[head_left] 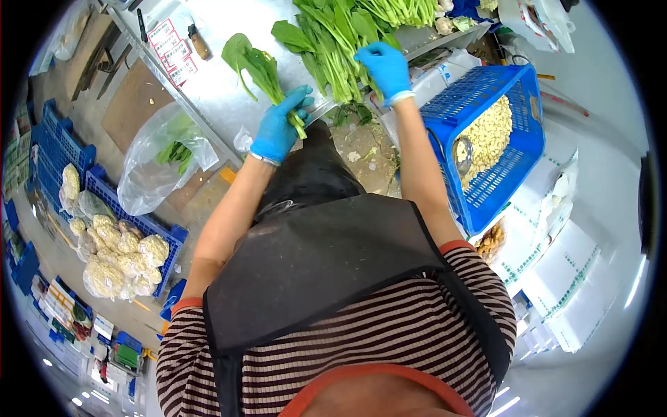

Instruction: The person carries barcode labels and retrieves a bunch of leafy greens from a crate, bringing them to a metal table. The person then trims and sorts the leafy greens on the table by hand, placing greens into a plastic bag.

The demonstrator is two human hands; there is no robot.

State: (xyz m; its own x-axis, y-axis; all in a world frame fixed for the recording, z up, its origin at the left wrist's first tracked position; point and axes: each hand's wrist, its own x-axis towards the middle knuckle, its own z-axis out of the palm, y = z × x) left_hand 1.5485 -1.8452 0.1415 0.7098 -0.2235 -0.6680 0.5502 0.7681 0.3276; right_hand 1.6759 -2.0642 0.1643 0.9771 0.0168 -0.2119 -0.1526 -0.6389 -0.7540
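My left hand (281, 125), in a blue glove, is closed around the stalks of a small bunch of leafy greens (258, 69), its leaves pointing away from me over the metal table (215, 90). The cut stalk ends stick out below my fingers. In a matching glove, my right hand (385, 69) lies at the right side of a larger pile of leafy greens (333, 52). Its fingers are curled onto the stalks there, and the fingertips are partly hidden.
Labels (170, 48) and a wooden-handled tool (199, 43) lie on the table's left. At right stands a blue basket (479, 201) of pale peeled pieces (490, 135). A plastic bag (139, 181) with greens hangs at left, above bagged goods (114, 254) in crates.
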